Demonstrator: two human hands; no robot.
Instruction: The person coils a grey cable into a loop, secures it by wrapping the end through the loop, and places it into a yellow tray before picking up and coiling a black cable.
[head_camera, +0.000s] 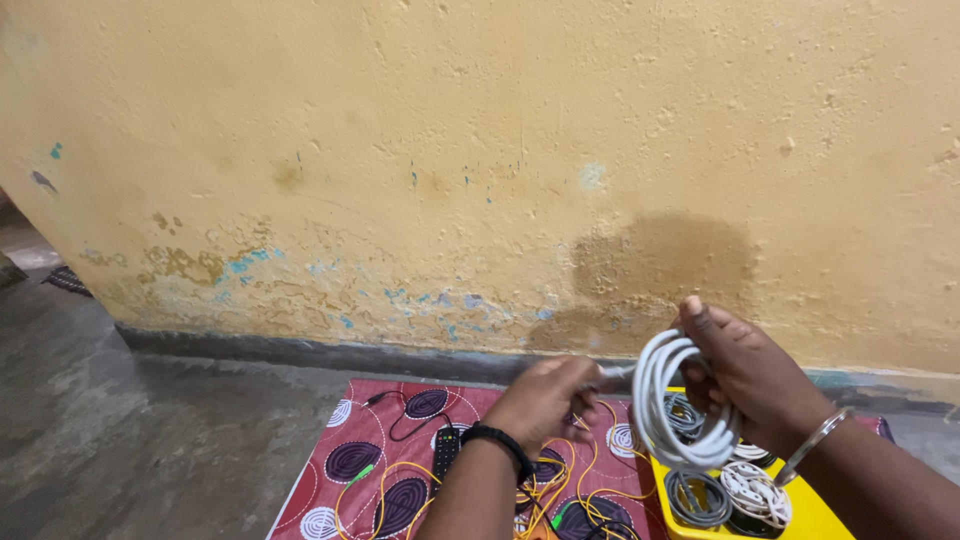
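My right hand (755, 378) grips a coil of white cable (668, 412), held upright in the air above a yellow tray (815, 515). My left hand (545, 398) pinches the cable's loose end (615, 375), just left of the coil. A black band sits on my left wrist and a metal bangle on my right. Inside the tray lie several coiled cables, grey (697, 496) and white (755, 492).
A red patterned cloth (365, 455) covers the floor under my hands, with thin yellow wires (580, 490), a black remote (446, 448) and a thin black cable (400, 420) on it. A stained yellow wall (480, 170) stands close behind. Grey concrete floor (130, 440) spreads to the left.
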